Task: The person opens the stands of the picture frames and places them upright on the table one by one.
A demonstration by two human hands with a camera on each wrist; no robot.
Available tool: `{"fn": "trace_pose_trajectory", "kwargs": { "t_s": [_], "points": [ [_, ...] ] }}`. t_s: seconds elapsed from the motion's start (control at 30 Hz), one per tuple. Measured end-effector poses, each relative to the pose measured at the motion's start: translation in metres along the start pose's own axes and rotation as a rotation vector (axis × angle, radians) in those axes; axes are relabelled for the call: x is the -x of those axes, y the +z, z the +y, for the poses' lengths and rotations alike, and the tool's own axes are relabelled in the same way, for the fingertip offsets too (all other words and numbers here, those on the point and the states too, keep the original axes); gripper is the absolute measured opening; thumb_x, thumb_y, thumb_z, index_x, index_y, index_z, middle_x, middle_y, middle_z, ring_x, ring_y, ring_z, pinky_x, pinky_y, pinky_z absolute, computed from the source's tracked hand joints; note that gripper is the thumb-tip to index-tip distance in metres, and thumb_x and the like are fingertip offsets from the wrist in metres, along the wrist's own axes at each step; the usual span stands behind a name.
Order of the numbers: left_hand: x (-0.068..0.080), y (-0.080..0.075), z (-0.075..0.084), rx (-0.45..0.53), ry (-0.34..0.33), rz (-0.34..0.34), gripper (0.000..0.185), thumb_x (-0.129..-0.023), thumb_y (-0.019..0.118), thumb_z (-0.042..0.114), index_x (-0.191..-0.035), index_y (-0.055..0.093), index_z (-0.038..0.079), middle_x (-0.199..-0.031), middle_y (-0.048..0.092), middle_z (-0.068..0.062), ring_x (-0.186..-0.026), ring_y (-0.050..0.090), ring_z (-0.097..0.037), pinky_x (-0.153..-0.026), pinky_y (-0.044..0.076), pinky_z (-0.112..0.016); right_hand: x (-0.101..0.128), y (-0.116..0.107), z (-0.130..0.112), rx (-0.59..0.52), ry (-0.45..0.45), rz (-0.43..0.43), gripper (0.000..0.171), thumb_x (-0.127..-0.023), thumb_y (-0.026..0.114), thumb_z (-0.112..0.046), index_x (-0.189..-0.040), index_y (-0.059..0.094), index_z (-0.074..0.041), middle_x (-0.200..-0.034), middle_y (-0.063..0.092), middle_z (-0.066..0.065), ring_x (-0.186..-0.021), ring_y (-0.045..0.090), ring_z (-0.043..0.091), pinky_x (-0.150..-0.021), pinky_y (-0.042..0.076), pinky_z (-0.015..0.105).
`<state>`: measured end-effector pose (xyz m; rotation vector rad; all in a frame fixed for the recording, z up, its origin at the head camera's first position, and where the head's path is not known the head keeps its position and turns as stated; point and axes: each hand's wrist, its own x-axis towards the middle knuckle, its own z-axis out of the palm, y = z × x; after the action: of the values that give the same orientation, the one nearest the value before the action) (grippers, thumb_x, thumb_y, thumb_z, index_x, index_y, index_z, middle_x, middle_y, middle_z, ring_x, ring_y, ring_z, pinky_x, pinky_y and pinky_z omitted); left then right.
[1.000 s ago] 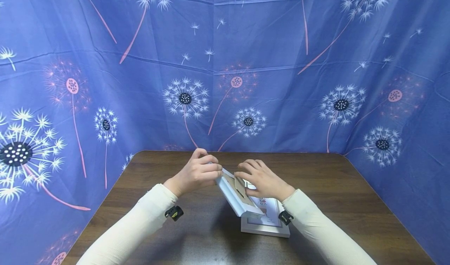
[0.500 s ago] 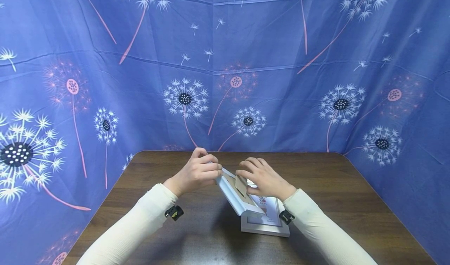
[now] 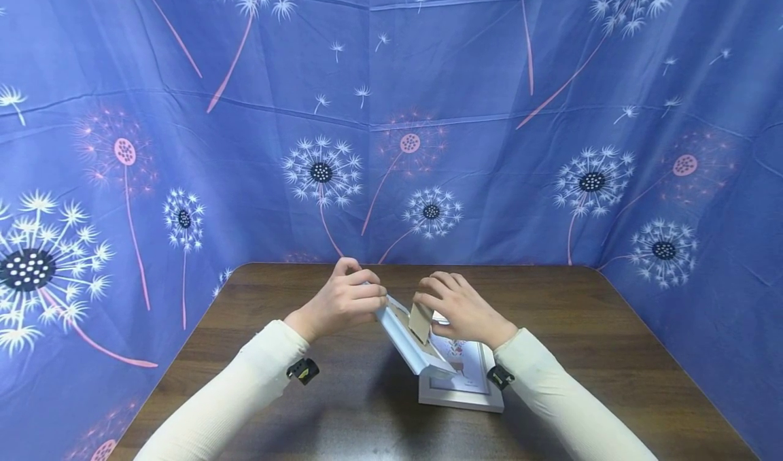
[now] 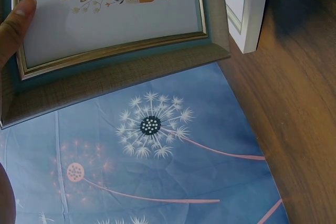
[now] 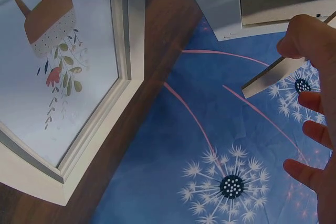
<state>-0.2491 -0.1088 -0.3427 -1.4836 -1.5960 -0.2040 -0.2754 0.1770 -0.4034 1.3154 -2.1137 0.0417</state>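
Tilting a picture frame [image 3: 408,342] on edge over a second frame [image 3: 463,387] lying flat on the table [image 3: 581,338], left hand [image 3: 340,302] grips its top edge to steady it while right hand [image 3: 460,309] pinches the cardboard stand [image 3: 421,321] out from its back.

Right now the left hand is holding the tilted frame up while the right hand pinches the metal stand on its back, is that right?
Not quite: the stand is brown cardboard, not metal, as the head view shows. The left hand does hold the tilted frame up, and the right hand pinches the stand.
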Motion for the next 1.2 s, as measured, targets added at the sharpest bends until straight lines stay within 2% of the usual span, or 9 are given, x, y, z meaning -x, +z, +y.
{"fn": "trace_pose_trajectory", "kwargs": {
  "t_s": [0.7,1.2],
  "points": [
    [0.0008,-0.0013,0.0006,-0.001,0.009,-0.011,0.022,-0.073,0.08,0.015,-0.09,0.067,0.016,-0.091,0.069,0.009,-0.088,0.063,-0.013,-0.084,0.039,-0.042,-0.0017,-0.0049,0.0016,0.014,0.001,0.002,0.054,-0.067,0.079,-0.027,-0.117,0.063,-0.015,-0.12,0.06,0.012,-0.114,0.053,0.034,-0.091,0.045,0.05],
    [0.0023,-0.001,0.001,-0.009,0.007,-0.014,0.025,-0.071,0.084,0.016,-0.089,0.066,0.017,-0.09,0.069,0.009,-0.087,0.063,-0.012,-0.084,0.039,-0.042,-0.002,-0.0052,0.0046,0.016,0.002,0.013,0.054,-0.067,0.078,-0.026,-0.117,0.064,-0.016,-0.121,0.06,0.011,-0.115,0.052,0.034,-0.092,0.044,0.05]
  ]
}}
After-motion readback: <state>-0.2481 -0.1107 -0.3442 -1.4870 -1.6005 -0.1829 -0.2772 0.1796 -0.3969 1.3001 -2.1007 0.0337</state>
